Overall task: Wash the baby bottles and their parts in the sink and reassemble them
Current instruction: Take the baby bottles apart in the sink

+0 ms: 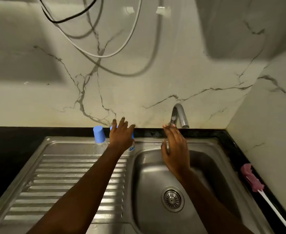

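Two clear baby bottles with blue caps stand at the back of the steel drainboard (68, 174). The left bottle (99, 135) is in plain sight. My left hand (121, 135) hovers over the right bottle (132, 146) with fingers spread and straight, hiding most of it; only bits of blue cap and the printed body show. Over the back of the sink basin (206, 166), my right hand (175, 149) is open, its fingertips reaching up to the spout of the tap (180, 115). No water is seen running.
A pink bottle brush (252, 179) with a white handle lies on the black counter to the right of the basin. The drain strainer (172, 198) sits in the basin floor. Cables hang on the marble wall behind.
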